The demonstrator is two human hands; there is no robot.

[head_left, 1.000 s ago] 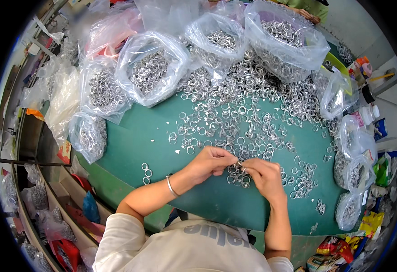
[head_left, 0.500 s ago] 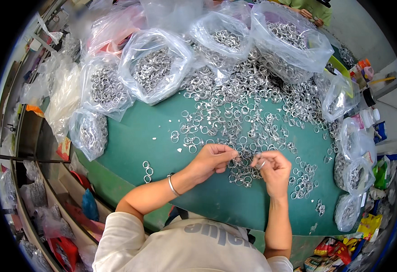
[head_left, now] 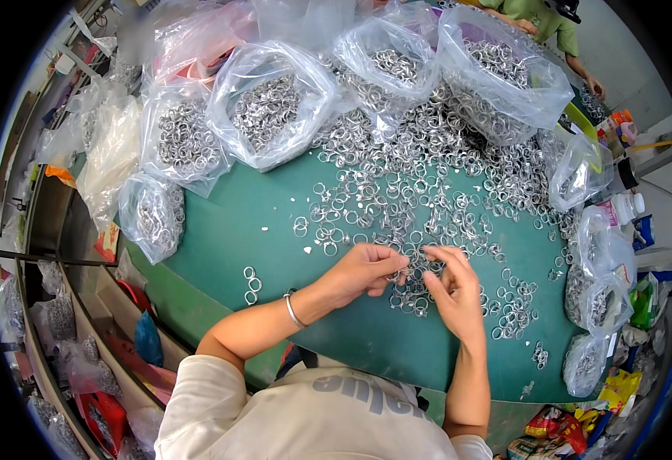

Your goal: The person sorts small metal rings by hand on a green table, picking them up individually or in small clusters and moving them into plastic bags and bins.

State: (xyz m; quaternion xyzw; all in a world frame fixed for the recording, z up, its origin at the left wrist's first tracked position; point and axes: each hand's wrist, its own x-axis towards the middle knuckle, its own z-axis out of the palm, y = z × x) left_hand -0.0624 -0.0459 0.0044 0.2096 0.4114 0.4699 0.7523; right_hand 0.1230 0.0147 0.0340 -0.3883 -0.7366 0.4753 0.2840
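- The left hand, just below the middle of the frame, has its fingers curled in and pinched narrow on what looks like a small silver metal ring at its fingertips; the ring itself is too small to make out clearly.
- The right hand, just beside it to the right, holds its fingers half-bent and its thumb and forefinger drawn close, apparently on another ring; whether it truly grips one I cannot tell.
- A thin silver bangle sits on the left wrist.
- Directly under and between both hands lies a loose scatter of small silver metal rings, touching the fingertips and thickening toward the upper middle of the frame.
- Judged by look, these rings are light, stiff and smooth, likely to slide on the mat; a fingertip pinch across the rim seems the best hold.
- They lie on a flat green table mat.
- Clear plastic bags filled with rings crowd the upper edge, with more down the right side.
- Three separate rings lie left of the hands.
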